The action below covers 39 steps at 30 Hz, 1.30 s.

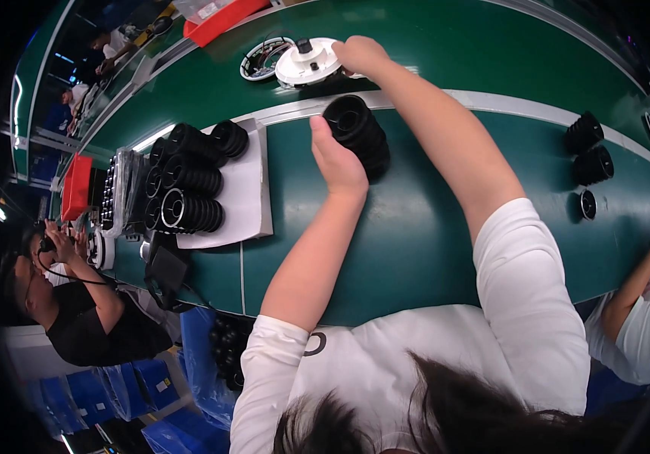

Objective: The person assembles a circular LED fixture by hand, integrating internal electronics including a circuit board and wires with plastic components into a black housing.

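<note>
So the left hand (pixel 338 160) is up against a black ribbed cylinder (pixel 358 133), basically a chunky finned tube lying on its side on the green worktop (pixel 416 227), open round end facing away from the person. The thumb sticks up beside its near end and the rest of the fingers are tucked behind the hand, so I can't really tell how tight they close on it. It sits just short of the pale stripe running across the worktop.

The right hand (pixel 360 53) reaches further out, fingers curled onto the rim of a white round disc (pixel 307 63) with a small dark knob in the middle. Right beside that is one ring-shaped part with wires (pixel 262 60).

Over on the left there's a white sheet (pixel 245 189) stacked with more of the same black ribbed pieces (pixel 189 185), about seven as far as I can count, some hidden behind others. On the far right, three more black ones (pixel 591 151) sit apart. One red bin (pixel 223 17) up top, another red bin (pixel 77 187) at the left edge, and other people's arms at both sides
</note>
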Each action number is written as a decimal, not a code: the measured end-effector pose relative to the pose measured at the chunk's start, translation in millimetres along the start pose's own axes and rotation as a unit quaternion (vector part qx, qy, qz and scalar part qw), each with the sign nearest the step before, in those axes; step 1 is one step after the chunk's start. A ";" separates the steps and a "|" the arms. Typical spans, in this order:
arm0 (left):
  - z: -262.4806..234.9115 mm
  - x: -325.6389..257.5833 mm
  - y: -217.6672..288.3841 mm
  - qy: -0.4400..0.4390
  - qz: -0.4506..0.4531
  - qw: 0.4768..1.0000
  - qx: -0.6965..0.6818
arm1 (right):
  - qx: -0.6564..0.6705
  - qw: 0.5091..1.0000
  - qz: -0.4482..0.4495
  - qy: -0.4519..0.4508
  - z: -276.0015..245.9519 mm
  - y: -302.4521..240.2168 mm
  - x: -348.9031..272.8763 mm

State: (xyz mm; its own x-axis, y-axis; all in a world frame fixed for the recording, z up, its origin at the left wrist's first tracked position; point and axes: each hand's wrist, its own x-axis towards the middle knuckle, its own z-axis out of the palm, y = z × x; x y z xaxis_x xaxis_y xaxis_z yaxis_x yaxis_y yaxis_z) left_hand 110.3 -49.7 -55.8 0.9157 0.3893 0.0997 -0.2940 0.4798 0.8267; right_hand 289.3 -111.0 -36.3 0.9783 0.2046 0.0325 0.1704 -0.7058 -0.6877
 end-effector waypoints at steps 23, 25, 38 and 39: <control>8.7 4.8 13.2 -0.076 -0.001 0.996 0.042 | 0.194 0.971 0.032 0.139 -171.4 116.3 -277.5; 8.8 4.0 15.0 -0.064 0.029 0.995 0.074 | 0.218 0.967 0.038 0.124 -165.8 108.4 -305.5; 11.8 1.6 9.7 -0.073 0.077 0.986 0.127 | 0.041 0.994 0.088 0.047 -140.6 120.5 -373.1; 14.0 0.5 10.5 -0.068 0.080 0.985 0.138 | -0.017 0.995 0.081 0.048 -140.0 116.2 -373.4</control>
State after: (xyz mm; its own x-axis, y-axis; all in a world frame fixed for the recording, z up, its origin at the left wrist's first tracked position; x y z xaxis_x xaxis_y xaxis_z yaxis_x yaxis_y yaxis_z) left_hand 111.6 -55.4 -39.2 0.8976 0.3249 0.2981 -0.3685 0.1816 0.9117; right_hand -39.7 -364.3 -26.9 0.9998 0.0211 -0.0071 0.0110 -0.7467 -0.6650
